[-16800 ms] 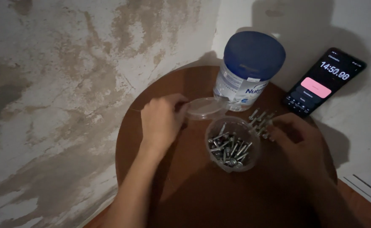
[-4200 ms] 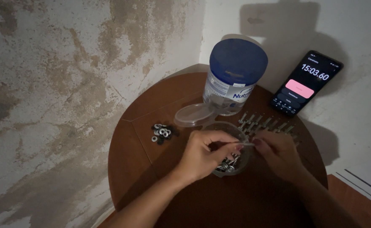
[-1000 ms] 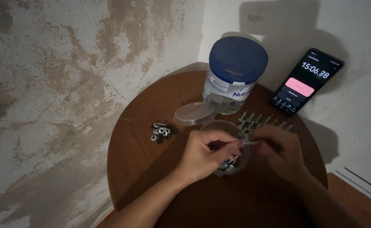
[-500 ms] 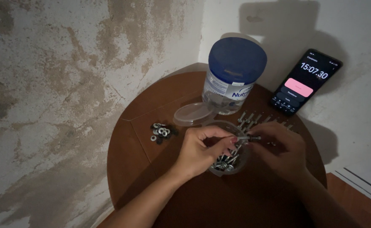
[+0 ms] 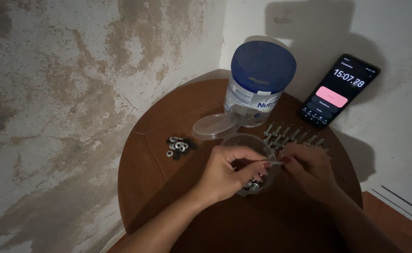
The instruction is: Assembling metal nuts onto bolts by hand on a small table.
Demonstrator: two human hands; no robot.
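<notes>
Loose washers (image 5: 179, 146) sit left on the round table (image 5: 145, 187). Over the clear cup (image 5: 250, 161) the left hand (image 5: 227, 171) and right hand (image 5: 309, 168) pinch one bolt (image 5: 274, 162) between fingertips; best kept low above the cup. Behind stand a blue-lidded white tin (image 5: 260, 84) and a dark phone (image 5: 339, 91)

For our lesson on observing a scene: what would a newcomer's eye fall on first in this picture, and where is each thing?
First, the left hand and right hand meeting at mid-table, holding a thin bolt between them over a clear bowl of hardware. Behind stands a tall tin with a blue lid, and to its right a lit phone leans on the wall. A small heap of washers lies left of the bowl.
</notes>
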